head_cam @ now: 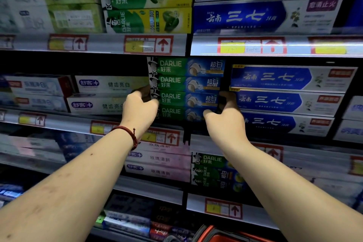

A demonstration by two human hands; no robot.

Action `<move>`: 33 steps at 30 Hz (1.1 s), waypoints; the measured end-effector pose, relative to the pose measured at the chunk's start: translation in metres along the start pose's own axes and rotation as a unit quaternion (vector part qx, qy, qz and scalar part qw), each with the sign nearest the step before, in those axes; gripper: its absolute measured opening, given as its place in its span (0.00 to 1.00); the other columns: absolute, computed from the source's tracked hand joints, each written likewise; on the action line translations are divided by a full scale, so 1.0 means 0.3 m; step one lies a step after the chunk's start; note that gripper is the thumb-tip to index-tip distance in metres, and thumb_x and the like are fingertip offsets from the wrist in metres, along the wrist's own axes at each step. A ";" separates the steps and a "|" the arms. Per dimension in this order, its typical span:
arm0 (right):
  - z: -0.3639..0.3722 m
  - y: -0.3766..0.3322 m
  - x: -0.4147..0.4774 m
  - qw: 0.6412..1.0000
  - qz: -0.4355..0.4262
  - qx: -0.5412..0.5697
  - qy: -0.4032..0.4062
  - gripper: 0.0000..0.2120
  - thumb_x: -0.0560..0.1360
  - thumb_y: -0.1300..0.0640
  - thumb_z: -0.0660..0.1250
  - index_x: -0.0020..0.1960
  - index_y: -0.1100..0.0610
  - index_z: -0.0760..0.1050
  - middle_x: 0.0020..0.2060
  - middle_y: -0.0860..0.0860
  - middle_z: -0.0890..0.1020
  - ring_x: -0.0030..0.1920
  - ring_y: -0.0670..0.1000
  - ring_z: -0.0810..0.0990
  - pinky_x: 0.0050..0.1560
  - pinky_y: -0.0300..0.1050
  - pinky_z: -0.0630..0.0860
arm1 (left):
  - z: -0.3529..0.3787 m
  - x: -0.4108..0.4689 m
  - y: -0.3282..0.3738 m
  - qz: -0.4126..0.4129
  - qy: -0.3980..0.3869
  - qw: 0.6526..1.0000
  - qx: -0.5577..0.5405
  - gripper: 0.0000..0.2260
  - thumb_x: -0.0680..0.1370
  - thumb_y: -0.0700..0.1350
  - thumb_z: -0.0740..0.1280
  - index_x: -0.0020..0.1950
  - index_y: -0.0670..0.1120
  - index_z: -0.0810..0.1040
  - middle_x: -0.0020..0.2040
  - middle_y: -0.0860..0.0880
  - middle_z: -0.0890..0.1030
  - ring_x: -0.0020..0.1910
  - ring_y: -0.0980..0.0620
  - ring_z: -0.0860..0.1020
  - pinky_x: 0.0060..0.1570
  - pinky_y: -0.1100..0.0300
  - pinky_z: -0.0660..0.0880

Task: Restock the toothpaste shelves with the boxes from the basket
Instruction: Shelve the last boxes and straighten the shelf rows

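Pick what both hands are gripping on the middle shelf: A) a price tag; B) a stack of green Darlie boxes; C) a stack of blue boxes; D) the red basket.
B: the left hand and right hand clasp the ends of the green Darlie boxes.

Darlie boxes (184,88): green, fading blue, black-white end
right boxes (275,100): blue and white
price tags (148,45): red frame, yellow-white
bracelet (125,128): dark red braid
basket (209,232): red
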State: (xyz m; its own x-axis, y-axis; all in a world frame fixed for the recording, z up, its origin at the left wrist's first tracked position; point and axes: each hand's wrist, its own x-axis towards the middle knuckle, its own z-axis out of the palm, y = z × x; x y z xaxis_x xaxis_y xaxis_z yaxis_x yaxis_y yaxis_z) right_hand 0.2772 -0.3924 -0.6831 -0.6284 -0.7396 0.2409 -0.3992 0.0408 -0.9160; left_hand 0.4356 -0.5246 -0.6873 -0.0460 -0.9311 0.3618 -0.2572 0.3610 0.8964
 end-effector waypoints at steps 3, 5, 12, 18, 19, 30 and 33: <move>-0.004 -0.022 -0.014 0.999 -0.011 -0.024 -0.019 0.37 0.80 0.57 0.65 0.81 0.49 0.48 0.41 0.42 0.76 0.37 0.43 0.76 0.33 0.38 0.74 | -0.006 0.016 0.021 0.011 0.049 0.999 -0.011 0.16 0.80 0.41 0.66 0.67 0.49 0.80 0.54 0.47 0.84 0.38 0.52 0.78 0.34 0.64 0.71; -0.001 -0.041 -0.018 0.999 -0.017 -0.037 -0.027 0.39 0.79 0.57 0.65 0.82 0.51 0.45 0.41 0.47 0.79 0.37 0.46 0.78 0.33 0.42 0.75 | -0.009 0.036 0.038 0.015 0.091 0.995 -0.034 0.15 0.80 0.42 0.65 0.66 0.49 0.81 0.54 0.48 0.83 0.42 0.50 0.79 0.40 0.64 0.72; 0.008 -0.089 -0.006 1.000 -0.025 0.008 -0.010 0.42 0.78 0.58 0.66 0.82 0.44 0.44 0.46 0.46 0.78 0.45 0.52 0.79 0.45 0.46 0.77 | -0.009 0.079 0.080 0.003 0.096 0.988 -0.120 0.26 0.65 0.63 0.72 0.59 0.52 0.86 0.50 0.53 0.87 0.54 0.45 0.83 0.60 0.46 0.80; 0.002 -0.093 -0.001 1.000 -0.019 -0.010 -0.013 0.37 0.77 0.57 0.66 0.80 0.46 0.51 0.41 0.44 0.76 0.42 0.53 0.80 0.44 0.52 0.80 | -0.001 0.106 0.088 -0.028 0.102 0.982 -0.157 0.17 0.65 0.52 0.72 0.53 0.52 0.88 0.49 0.53 0.87 0.51 0.49 0.84 0.60 0.48 0.81; -0.003 -0.098 -0.004 1.000 -0.016 -0.014 -0.021 0.35 0.77 0.57 0.66 0.79 0.47 0.53 0.42 0.46 0.78 0.43 0.55 0.80 0.44 0.52 0.81 | -0.001 0.110 0.086 -0.032 0.103 0.982 -0.158 0.17 0.64 0.51 0.72 0.51 0.53 0.88 0.48 0.53 0.87 0.50 0.48 0.84 0.58 0.48 0.81; -0.048 -0.134 -0.006 0.998 -0.007 -0.037 -0.048 0.21 0.78 0.58 0.65 0.69 0.58 0.67 0.48 0.56 0.79 0.49 0.59 0.80 0.50 0.57 0.80 | 0.010 0.112 0.111 -0.025 0.122 0.986 -0.113 0.05 0.72 0.48 0.77 0.47 0.53 0.87 0.47 0.51 0.86 0.49 0.47 0.84 0.55 0.49 0.82; -0.051 -0.126 -0.016 0.999 -0.009 -0.013 -0.046 0.23 0.77 0.59 0.65 0.66 0.72 0.64 0.50 0.66 0.81 0.42 0.60 0.77 0.41 0.54 0.75 | 0.008 0.119 0.110 -0.040 0.142 0.983 -0.112 0.05 0.71 0.47 0.77 0.46 0.53 0.86 0.48 0.50 0.86 0.48 0.46 0.84 0.54 0.47 0.83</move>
State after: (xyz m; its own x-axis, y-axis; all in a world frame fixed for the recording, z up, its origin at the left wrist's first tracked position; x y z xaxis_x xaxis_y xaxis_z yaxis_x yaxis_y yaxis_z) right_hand 0.2852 -0.3802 -0.6448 -0.5570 -0.7994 0.2253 -0.4284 0.0441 -0.9025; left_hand 0.4233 -0.5462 -0.6455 0.2452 -0.9164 0.3164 -0.0292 0.3192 0.9472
